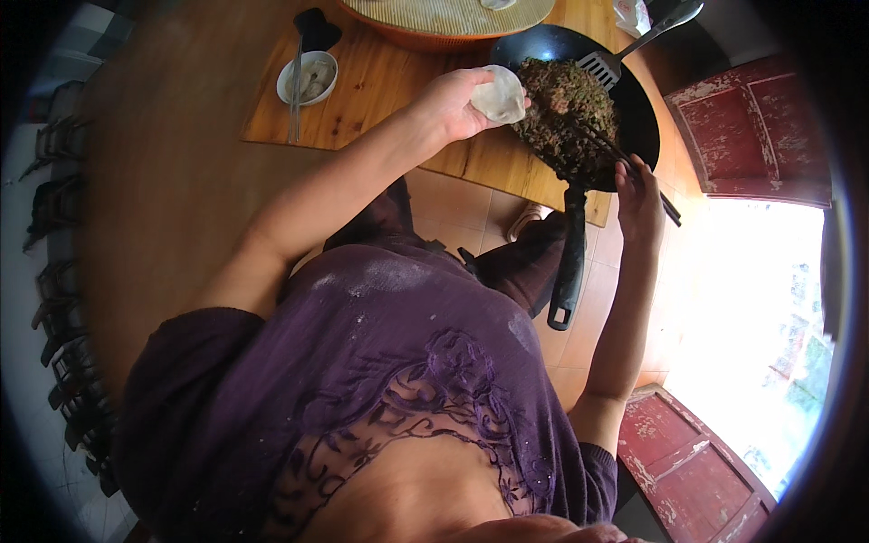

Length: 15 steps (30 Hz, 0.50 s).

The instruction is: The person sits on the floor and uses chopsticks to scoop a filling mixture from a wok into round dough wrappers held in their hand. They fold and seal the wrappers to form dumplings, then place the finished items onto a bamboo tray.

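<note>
My left hand (465, 105) holds a round dough wrapper (499, 95) flat on its palm and fingers, beside the near left rim of a black wok (641, 129). A heap of minced filling (567, 102) with green bits lies in the wok. My right hand (639, 193) is closed on a pair of dark chopsticks (669, 207) at the wok's right side, and their tips reach into the filling. A slotted metal spatula (601, 70) rests in the filling, its handle over the far rim. The wok's black handle (568, 271) points towards my body.
On the wooden table (380, 102) stands a white bowl (333, 88) with pale food, metal chopsticks (296, 102) across it. Behind is an orange basket (434, 45) under a woven round tray (448, 17), a pale piece on it. A plastic bag (631, 17) lies at the back right.
</note>
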Motion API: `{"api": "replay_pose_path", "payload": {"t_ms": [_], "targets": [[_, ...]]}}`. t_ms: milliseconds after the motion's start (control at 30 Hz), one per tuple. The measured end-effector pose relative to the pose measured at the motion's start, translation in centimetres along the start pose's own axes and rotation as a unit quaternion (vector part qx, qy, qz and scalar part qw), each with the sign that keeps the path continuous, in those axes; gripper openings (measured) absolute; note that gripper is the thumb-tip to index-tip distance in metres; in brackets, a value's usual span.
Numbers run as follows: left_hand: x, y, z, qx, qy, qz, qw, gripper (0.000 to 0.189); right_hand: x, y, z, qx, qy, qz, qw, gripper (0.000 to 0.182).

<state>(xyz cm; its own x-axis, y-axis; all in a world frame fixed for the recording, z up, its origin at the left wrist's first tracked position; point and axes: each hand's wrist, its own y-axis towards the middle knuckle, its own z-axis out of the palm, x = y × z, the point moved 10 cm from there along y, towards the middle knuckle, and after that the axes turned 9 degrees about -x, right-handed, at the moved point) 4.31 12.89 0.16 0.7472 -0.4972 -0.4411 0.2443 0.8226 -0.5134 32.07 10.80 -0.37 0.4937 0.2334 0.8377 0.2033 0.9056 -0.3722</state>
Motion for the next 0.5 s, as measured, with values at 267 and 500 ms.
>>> {"api": "replay_pose_path", "payload": {"t_ms": [267, 500], "targets": [[3.3, 5.8, 2.8, -0.035, -0.019, -0.075, 0.996, 0.033, 5.7, -6.0, 4.2, -0.006, -0.101, -0.204, 0.974, 0.031], [5.8, 7.4, 5.0, -0.007, -0.049, -0.099, 0.994, 0.032, 5.9, -14.5, 10.6, 0.068, -0.441, -0.562, 0.696, 0.017]]}}
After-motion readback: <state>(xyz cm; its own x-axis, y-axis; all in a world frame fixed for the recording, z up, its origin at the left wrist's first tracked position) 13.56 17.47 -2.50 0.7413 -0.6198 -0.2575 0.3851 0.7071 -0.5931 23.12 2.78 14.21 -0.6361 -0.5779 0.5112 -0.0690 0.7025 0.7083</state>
